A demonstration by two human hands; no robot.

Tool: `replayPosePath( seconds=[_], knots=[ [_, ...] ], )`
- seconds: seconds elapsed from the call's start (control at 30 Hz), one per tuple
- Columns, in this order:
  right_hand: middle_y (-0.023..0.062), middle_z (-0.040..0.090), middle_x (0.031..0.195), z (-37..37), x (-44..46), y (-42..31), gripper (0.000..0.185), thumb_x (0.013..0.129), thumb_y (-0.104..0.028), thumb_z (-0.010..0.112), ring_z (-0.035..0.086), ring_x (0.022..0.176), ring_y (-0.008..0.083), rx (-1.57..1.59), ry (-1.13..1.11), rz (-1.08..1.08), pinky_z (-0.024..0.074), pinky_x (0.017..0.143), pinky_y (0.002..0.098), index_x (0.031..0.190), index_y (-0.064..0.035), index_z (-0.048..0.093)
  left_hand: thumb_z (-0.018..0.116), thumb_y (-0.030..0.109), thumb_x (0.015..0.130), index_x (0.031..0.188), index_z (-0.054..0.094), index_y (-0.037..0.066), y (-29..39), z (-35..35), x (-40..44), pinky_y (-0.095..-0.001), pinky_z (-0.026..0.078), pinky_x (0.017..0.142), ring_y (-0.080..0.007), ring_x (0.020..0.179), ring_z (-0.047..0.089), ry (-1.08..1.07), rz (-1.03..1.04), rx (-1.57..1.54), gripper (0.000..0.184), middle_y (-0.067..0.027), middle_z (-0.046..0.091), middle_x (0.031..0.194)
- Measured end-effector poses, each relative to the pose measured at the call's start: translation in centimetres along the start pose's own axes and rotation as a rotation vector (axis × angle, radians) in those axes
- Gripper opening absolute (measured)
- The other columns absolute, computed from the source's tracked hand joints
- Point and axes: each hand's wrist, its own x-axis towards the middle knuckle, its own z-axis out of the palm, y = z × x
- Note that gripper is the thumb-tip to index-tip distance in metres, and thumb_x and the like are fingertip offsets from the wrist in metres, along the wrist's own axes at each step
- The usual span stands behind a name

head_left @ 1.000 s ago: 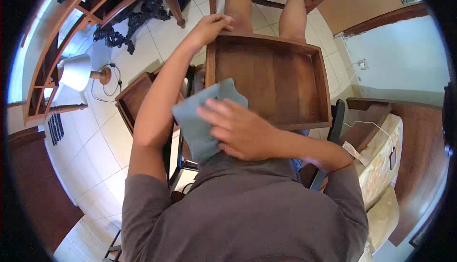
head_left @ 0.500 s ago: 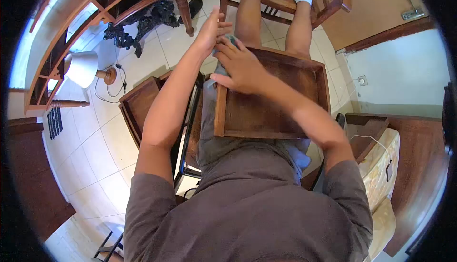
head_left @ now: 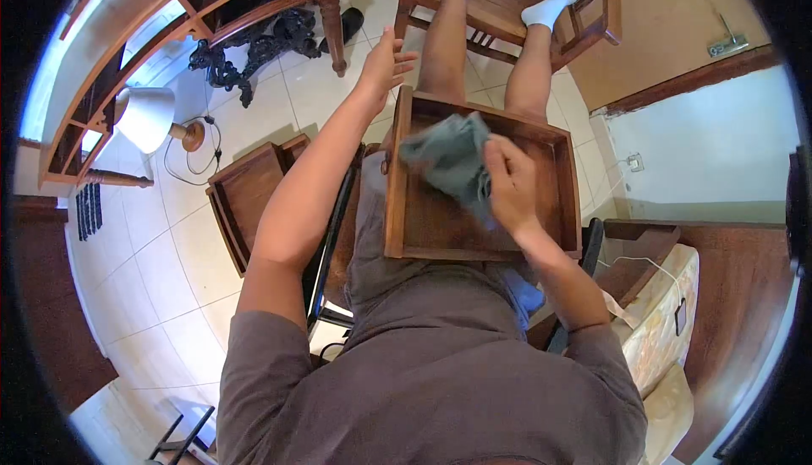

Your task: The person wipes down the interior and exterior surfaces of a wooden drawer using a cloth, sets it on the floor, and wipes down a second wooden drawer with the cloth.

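- Far left, we see a lamp [head_left: 152, 120] standing on the pale tiled floor [head_left: 199, 266].
- Left of centre, a second drawer [head_left: 245, 188] lies apart from us.
- Upper centre, our left hand [head_left: 386, 68] is spread, holding nothing, just off the near drawer's corner.
- At centre, that wooden drawer [head_left: 431, 230] rests across our lap [head_left: 368, 232]; neither hand steadies it, so a shifting leg could tip it.
- Over it, our bunched cloth [head_left: 452, 156] might snag on a corner if dragged loosely.
- Right of centre, our right hand [head_left: 512, 188] pinches the cloth.
- Upper right, our feet [head_left: 551, 8] rest on a chair [head_left: 499, 13]; slipping there could tilt everything.
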Motion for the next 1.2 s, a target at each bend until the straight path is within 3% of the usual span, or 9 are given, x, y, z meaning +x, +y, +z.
replayPosePath(
  seconds=[0.13, 0.2, 0.3, 0.4, 0.6, 0.8, 0.97, 1.07, 1.2],
  knots=[
    [0.0253, 0.064, 0.144, 1.3, 2.4, -1.1, 0.036, 0.110, -0.019, 0.056, 0.058, 0.140, 0.0388, -0.236, 0.073, -0.586, 0.0426, 0.119, 0.0452, 0.141, -0.0013, 0.064, 0.039, 0.081, 0.102, 0.154, 0.044, 0.003, -0.6, -0.1, 1.1, -0.0473, 0.038, 0.114, -0.0270, 0.124, 0.062, 0.053, 0.027, -0.120, 0.094, -0.0162, 0.070, 0.132],
    [0.0267, 0.045, 0.162, 4.1, 5.1, 0.9, 0.047, 0.112, -0.026, 0.052, 0.041, 0.153, 0.0421, -0.440, -0.100, -0.617, 0.0324, 0.126, 0.0504, 0.154, -0.0039, 0.051, 0.039, 0.081, 0.102, 0.154, 0.045, 0.002, -0.5, -0.2, 1.3, -0.0441, 0.039, 0.114, -0.0267, 0.124, 0.062, 0.076, 0.031, -0.234, 0.094, -0.0176, 0.070, 0.132],
    [0.0262, 0.034, 0.169, 7.1, 8.1, 4.8, 0.056, 0.112, -0.031, 0.049, 0.028, 0.159, 0.0446, -0.569, -0.292, -0.534, 0.0209, 0.128, 0.0595, 0.160, -0.0051, 0.042, 0.040, 0.079, 0.103, 0.152, 0.047, -0.001, -0.9, -0.9, 1.0, -0.0391, 0.043, 0.109, -0.0251, 0.116, 0.062, 0.135, 0.118, -0.099, 0.094, -0.0177, 0.070, 0.121],
    [0.0260, 0.029, 0.171, 6.5, 9.6, 5.8, 0.060, 0.113, -0.033, 0.046, 0.024, 0.161, 0.0404, -0.567, -0.301, -0.606, 0.0224, 0.124, 0.0644, 0.164, -0.0048, 0.034, 0.034, 0.074, 0.107, 0.150, 0.045, -0.004, -1.2, -0.7, 2.0, -0.0423, 0.041, 0.108, -0.0275, 0.120, 0.058, 0.203, 0.202, 0.035, 0.091, -0.0201, 0.070, 0.120],
    [0.0211, 0.051, 0.151, 4.5, 10.3, 6.1, 0.062, 0.102, -0.020, 0.054, 0.052, 0.138, 0.0336, -0.881, -0.166, -0.643, 0.0382, 0.110, 0.0496, 0.159, -0.0002, 0.041, 0.043, 0.059, 0.111, 0.145, 0.048, -0.006, -1.0, 1.3, 0.5, -0.0422, 0.044, 0.106, -0.0303, 0.118, 0.061, 0.313, 0.495, 0.279, 0.074, -0.0230, 0.067, 0.125],
    [0.0141, 0.061, 0.128, 5.1, 11.9, 7.3, 0.069, 0.089, -0.011, 0.062, 0.059, 0.117, 0.0316, -1.094, -0.183, -0.637, 0.0441, 0.104, 0.0431, 0.155, -0.0003, 0.045, 0.054, 0.052, 0.108, 0.146, 0.048, -0.005, -2.3, 1.0, -0.1, -0.0485, 0.042, 0.109, -0.0393, 0.123, 0.059, 0.312, 0.741, 0.736, 0.069, -0.0251, 0.064, 0.129],
    [0.0207, 0.056, 0.146, -2.5, 10.1, 10.6, 0.065, 0.097, -0.018, 0.064, 0.053, 0.137, 0.0379, -0.986, -0.158, -0.641, 0.0403, 0.117, 0.0470, 0.156, -0.0010, 0.042, 0.059, 0.058, 0.103, 0.149, 0.048, -0.004, -2.7, 1.8, -2.5, -0.0558, 0.037, 0.112, -0.0465, 0.129, 0.054, 0.204, 0.908, 1.111, 0.078, -0.0298, 0.061, 0.133],
    [0.0229, 0.047, 0.160, -9.2, 8.0, 10.4, 0.075, 0.100, -0.033, 0.068, 0.043, 0.150, 0.0407, -1.030, -0.245, -0.440, 0.0336, 0.125, 0.0497, 0.161, -0.0026, 0.037, 0.059, 0.061, 0.103, 0.150, 0.048, -0.005, -3.4, 1.7, -2.0, -0.0572, 0.037, 0.113, -0.0482, 0.130, 0.053, 0.088, 0.824, 1.079, 0.082, -0.0328, 0.060, 0.136],
    [0.0232, 0.047, 0.160, -14.8, 5.3, 11.3, 0.075, 0.099, -0.036, 0.068, 0.043, 0.150, 0.0411, -1.301, -0.179, -0.265, 0.0333, 0.124, 0.0530, 0.159, -0.0012, 0.040, 0.058, 0.063, 0.103, 0.151, 0.047, -0.005, -3.5, 1.8, -1.9, -0.0599, 0.038, 0.114, -0.0517, 0.133, 0.052, 0.037, 0.652, 1.039, 0.084, -0.0356, 0.057, 0.141]
  ],
)
